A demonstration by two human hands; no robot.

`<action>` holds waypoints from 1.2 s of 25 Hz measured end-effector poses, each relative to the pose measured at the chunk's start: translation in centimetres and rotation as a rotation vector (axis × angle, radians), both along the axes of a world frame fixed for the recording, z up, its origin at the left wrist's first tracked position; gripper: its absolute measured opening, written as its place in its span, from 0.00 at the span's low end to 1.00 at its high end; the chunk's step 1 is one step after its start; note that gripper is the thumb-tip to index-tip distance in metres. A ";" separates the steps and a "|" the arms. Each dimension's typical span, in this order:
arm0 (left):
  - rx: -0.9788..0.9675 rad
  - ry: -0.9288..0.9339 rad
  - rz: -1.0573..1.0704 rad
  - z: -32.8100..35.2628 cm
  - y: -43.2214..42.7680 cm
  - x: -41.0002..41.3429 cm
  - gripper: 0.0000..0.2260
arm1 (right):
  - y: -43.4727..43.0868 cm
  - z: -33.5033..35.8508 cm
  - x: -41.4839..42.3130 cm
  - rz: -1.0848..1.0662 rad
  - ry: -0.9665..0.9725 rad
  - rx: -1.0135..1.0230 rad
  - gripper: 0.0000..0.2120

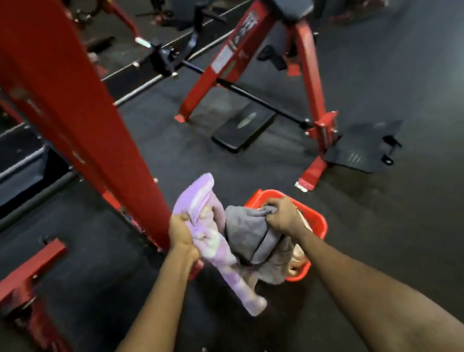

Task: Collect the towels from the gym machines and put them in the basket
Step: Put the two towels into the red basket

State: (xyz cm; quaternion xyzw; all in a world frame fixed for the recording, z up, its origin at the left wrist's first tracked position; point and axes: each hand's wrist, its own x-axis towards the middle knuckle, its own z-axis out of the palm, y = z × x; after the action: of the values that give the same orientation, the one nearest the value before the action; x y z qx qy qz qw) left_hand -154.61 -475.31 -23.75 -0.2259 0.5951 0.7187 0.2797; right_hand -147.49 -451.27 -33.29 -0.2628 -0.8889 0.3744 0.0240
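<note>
A red plastic basket (317, 220) stands on the dark gym floor just ahead of my feet. My left hand (182, 233) is shut on a lilac and white towel (214, 250) that hangs down beside the basket's left side. My right hand (285, 216) grips a grey towel (247, 233) bunched over the basket's opening. Beneath the grey towel, some pale pink cloth (297, 259) shows inside the basket. Most of the basket's inside is hidden by the towels.
A thick red machine post (71, 103) rises just left of my left hand. A red bench machine (309, 75) with black foot plates (363, 145) stands ahead on the right. Red frame parts (28, 282) lie at the lower left. Open floor stretches to the right.
</note>
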 end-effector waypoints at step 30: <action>-0.536 0.011 -1.171 -40.3 31.1 -10.7 0.11 | 19.3 -32.3 -5.7 -0.183 -0.674 -0.300 0.33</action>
State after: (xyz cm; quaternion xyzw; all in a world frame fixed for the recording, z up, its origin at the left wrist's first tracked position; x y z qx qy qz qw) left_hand -165.28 -444.18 -64.08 0.0778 0.7803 0.2746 0.5565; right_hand -153.15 -431.94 -65.61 -0.4500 -0.7552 0.3892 -0.2751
